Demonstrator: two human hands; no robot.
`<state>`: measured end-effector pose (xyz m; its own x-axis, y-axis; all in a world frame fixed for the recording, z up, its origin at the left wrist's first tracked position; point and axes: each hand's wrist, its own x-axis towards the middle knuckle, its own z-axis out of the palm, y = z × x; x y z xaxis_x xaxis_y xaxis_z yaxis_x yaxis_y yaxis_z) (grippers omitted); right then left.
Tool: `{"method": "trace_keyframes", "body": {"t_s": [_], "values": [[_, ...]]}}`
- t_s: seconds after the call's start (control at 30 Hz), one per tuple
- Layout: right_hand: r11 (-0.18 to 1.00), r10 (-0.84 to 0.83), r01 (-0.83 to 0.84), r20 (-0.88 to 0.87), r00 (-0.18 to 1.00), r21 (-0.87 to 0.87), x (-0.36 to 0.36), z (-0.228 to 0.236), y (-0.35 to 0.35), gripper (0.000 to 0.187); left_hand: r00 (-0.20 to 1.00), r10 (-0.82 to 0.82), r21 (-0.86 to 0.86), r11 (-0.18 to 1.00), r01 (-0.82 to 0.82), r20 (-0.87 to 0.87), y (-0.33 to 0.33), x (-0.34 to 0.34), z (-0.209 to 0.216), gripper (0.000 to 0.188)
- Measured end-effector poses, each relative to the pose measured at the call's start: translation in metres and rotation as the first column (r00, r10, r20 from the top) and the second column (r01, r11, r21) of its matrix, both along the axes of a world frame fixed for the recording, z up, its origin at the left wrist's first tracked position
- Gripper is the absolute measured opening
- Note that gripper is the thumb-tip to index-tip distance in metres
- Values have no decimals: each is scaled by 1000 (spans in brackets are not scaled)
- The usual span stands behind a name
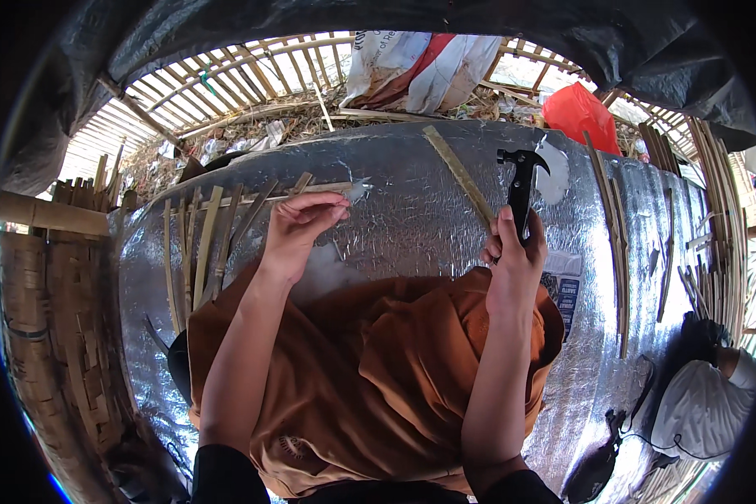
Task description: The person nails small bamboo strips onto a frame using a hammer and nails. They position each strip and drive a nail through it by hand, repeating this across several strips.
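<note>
My right hand [517,252] is closed around the handle of a small black claw hammer [519,181], held upright with its head at the top and its claw pointing right. A pale bamboo strip [455,172] slants down to the fingers of that hand; whether they touch it I cannot tell. My left hand [301,227] is raised with thumb and fingertips pinched together. Anything between them is too small to make out. Near it, several thin bamboo strips [206,244] lie on the silver foil mat [386,202]. Brown cloth [378,361] covers my lap beneath both forearms.
More bamboo strips [617,244] lie at the right. A blue-and-white printed packet [563,290] rests beside my right forearm. Beyond the mat are a red plastic bag [580,118], a white sack [424,71] and a slatted bamboo fence [252,80]. Thick bamboo [67,328] stands left.
</note>
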<state>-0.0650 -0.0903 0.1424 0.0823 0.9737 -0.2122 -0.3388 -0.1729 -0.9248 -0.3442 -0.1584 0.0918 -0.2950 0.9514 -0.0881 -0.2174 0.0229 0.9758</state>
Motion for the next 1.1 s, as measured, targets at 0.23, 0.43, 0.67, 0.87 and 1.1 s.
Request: {"method": "trace_keyframes", "body": {"t_s": [0.23,0.43,0.67,0.87,1.1], "values": [[997,75,-73,140,987,-22,-11,-4,-4,23,984,38,50,998,-47,176,11,-5,-14,20],[992,125,-115,206,971,-58,-19,-11,-5,20,946,148,22,987,-162,289,18,-15,-22,18],[986,168,-156,256,952,-66,-21,-15,-4,19,963,211,-55,977,-205,167,23,-37,-47,13],[984,174,-156,290,941,-83,-21,-17,-1,20,961,258,-106,958,-267,-96,39,-47,-69,21],[978,207,-190,313,927,-84,-27,-19,-4,21,823,291,-7,942,-336,-488,46,-58,-103,23]]}}
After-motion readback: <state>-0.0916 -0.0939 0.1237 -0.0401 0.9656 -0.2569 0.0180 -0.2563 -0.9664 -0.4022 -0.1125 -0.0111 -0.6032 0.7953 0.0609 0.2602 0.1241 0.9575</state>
